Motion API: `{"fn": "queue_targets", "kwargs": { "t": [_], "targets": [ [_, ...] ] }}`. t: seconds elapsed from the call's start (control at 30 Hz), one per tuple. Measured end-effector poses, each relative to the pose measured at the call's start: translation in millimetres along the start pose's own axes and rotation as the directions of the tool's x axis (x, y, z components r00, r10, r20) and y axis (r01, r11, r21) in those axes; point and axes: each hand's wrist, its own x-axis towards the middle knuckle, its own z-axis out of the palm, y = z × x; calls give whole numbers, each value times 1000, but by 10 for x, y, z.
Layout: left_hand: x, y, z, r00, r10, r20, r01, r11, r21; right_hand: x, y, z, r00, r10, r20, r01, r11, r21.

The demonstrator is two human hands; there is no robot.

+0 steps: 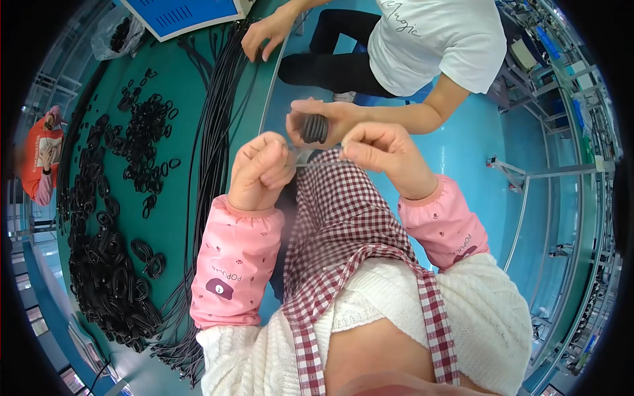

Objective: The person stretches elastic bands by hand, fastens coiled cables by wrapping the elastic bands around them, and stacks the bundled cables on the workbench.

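My left hand [263,170] is closed, its thumb pressed on the curled fingers. Opposite it, my right hand [386,155] pinches with thumb and forefinger. A thin clear plastic piece [305,157] spans the gap between them, held at both ends; its exact kind is too faint to make out. Just beyond, a co-worker's hand [340,117] holds a black coiled cable [314,128]. This coil sits close to my fingertips, and I cannot tell whether the clear piece touches it. Below my hands hangs a checked apron [343,204].
On the left, a green table [181,125] bears loose black coils [148,125], a heap of coiled cables [105,277] and a long bundle of black cables [214,112]. A blue-and-white box [181,16] stands at its far end. The co-worker's other hand [267,34] rests near the table edge.
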Motion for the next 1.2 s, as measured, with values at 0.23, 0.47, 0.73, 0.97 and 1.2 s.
{"fn": "queue_targets", "kwargs": {
  "t": [0.23, 0.47, 0.73, 0.97, 1.2],
  "targets": [
    [173, -40, 79, 952, 138, -273, -29, 929, 369, 150, 162, 115, 922, -216, -322, 94, 930, -356],
    [543, -196, 134, 890, 330, -315, -74, 785, 615, 315, 97, 52, 813, -403, -420, 104, 810, -577],
    [812, -155, 134, 904, 359, -234, 28, 495, 868, 527, 60, -63, 694, -698, -177, 26, 269, -963],
    [1137, -234, -215, 869, 460, -181, -82, 495, 865, 653, -106, -113, 624, -778, 79, 285, 132, -949],
    [915, 53, 393, 823, 565, 59, -331, 394, 857, 796, -509, -150, 607, -742, 284, 427, 3, -904]
  ]
}}
